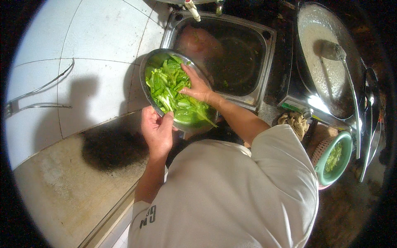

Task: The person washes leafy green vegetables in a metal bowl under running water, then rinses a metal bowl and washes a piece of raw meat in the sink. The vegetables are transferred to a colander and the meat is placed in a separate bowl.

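A round metal bowl (143,77) full of wet green leafy vegetables (164,77) is tilted in front of me, overlapping the near left corner of the steel sink (269,57). My left hand (158,128) grips the bowl's near left rim, thumb on the inner side. Over the leaves lies my right hand (198,85), its thumb and fingers spread and touching them. One long leaf (206,117) sticks out towards the bowl's near right side. Dark water and a reddish rounded shape, too unclear to name, show in the sink.
A tap (193,11) overhangs the sink. To the right, a ladle (335,51) rests in a large wok (352,46) of pale, bubbly liquid. Below are a crumpled cloth (293,124) and a green-rimmed basket (349,148) with shredded greens. White tiled wall (102,31) bounds the left.
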Demonstrator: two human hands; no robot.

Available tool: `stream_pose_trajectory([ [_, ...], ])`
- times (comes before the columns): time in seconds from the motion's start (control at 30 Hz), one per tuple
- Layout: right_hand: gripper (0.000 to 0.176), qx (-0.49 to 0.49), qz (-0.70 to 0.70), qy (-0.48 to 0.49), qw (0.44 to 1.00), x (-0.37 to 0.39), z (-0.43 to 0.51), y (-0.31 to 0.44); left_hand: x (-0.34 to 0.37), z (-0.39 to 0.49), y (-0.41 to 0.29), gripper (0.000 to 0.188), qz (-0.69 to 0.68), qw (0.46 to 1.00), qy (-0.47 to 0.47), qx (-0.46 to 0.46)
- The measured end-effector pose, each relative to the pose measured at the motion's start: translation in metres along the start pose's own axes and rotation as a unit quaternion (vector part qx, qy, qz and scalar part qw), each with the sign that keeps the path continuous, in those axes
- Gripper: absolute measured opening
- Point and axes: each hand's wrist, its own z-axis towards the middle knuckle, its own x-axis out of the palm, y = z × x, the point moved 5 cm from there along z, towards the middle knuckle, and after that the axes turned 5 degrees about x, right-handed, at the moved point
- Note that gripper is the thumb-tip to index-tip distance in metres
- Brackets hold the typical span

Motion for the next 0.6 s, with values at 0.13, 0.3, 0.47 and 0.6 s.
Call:
stream_pose_trajectory([
  [0.13, 0.109, 0.005, -0.003, -0.005, 1.0, -0.0004, -0.0004, 0.0009, -0.001, -0.0005, 0.0018, 0.024, -0.006, 1.0, -0.005, -0.003],
  [0.3, 0.109, 0.009, 0.004, 0.0, 1.0, -0.0003, -0.0003, 0.0014, -0.0015, -0.0002, 0.0022, 0.024, -0.004, 1.0, -0.002, 0.003],
  [0.47, 0.108, 0.009, -0.003, 0.002, 1.0, -0.0007, -0.0011, 0.0021, -0.0023, -0.0012, 0.0031, 0.024, 0.005, 1.0, -0.003, -0.007],
  [0.6, 0.108, 0.002, 0.003, 0.0, 1.0, -0.001, -0.0016, 0.0028, -0.0026, -0.0013, 0.0031, 0.024, -0.002, 1.0, 0.001, -0.006],
])
